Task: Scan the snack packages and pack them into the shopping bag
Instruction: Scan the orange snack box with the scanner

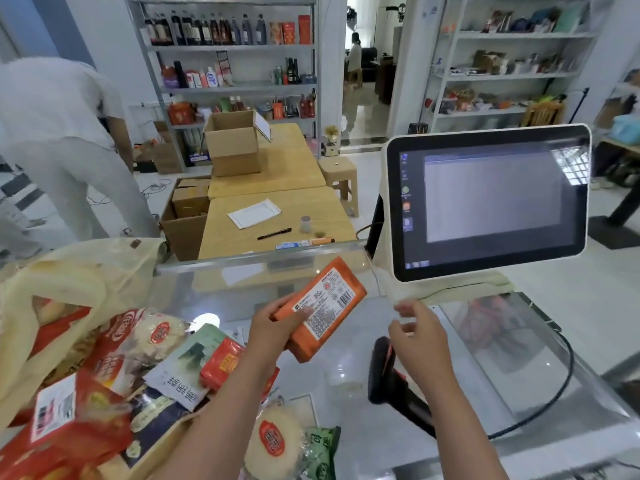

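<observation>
Scanning looks to be the step in hand. An orange snack package (320, 308) sits at the centre of the frame, lifted above the glass counter (363, 393), its label side with the barcode turned up and toward the right. The left hand (273, 323) grips it by its lower left end, fingers curled over the edge.

Right of it, the right hand (417, 336) hovers with fingers loosely bent and nothing in them; its fingertips are blurred, so how far they are spread is hard to judge. Just below and beside that hand a black handheld scanner (391, 372) stands on the counter, its cable trailing off to the right. The hand is near the scanner but does not hold it.

My reading is that the next move calls for taking up the scanner and aiming it at the barcode, or tilting the package toward it.

At lower left more snack packages (145, 344) lie heaped, and the cream shopping bag (69, 282) gapes open at the left edge. A register screen (491, 202) fills the upper right.
</observation>
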`<state>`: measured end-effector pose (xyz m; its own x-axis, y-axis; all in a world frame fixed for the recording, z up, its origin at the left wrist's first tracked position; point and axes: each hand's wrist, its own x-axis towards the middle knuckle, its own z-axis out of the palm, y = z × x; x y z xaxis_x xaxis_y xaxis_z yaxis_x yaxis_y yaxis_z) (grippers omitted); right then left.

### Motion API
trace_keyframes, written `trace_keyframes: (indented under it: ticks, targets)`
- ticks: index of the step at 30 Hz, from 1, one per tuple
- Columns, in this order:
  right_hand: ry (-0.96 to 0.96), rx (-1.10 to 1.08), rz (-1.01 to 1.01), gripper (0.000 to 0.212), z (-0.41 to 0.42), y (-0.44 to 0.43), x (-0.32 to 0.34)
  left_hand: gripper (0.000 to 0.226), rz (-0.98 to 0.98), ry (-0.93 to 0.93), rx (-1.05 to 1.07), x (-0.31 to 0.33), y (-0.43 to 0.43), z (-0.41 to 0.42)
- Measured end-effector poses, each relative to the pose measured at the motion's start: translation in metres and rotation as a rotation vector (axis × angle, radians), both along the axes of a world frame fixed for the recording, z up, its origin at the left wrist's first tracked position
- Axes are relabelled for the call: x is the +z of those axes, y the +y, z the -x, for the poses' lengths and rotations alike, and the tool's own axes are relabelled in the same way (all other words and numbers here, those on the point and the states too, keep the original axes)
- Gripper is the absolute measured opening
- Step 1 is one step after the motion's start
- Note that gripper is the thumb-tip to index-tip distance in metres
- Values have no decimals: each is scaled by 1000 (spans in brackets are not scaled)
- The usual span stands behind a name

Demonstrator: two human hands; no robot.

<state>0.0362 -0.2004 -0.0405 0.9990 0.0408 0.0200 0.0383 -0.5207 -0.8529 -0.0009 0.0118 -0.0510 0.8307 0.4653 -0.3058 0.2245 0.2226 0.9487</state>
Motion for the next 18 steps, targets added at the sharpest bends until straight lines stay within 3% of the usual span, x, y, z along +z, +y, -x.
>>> trace_keyframes:
  ticks: [2, 5, 7, 12, 15, 18]
  targets:
    - [83, 103, 165, 23, 7, -15, -3, 37, -26, 29, 12, -10, 1, -4]
    - [307, 277, 376, 57, 11, -24, -7, 34, -29, 31, -8, -21, 0, -8]
    - [324, 290, 388, 74, 13, -22, -11, 32, -39, 21, -19, -26, -2, -11]
    - [359, 367, 544, 90, 15, -24, -32, 33, -195, 50, -77, -45, -1, -16]
    - [334, 384, 631, 90, 18, -24, -47, 44, -261, 58, -120, -47, -2, -15]
    - [314, 368, 525, 68, 13, -24, -51, 52, -343, 49, -170, -43, -6, -13]
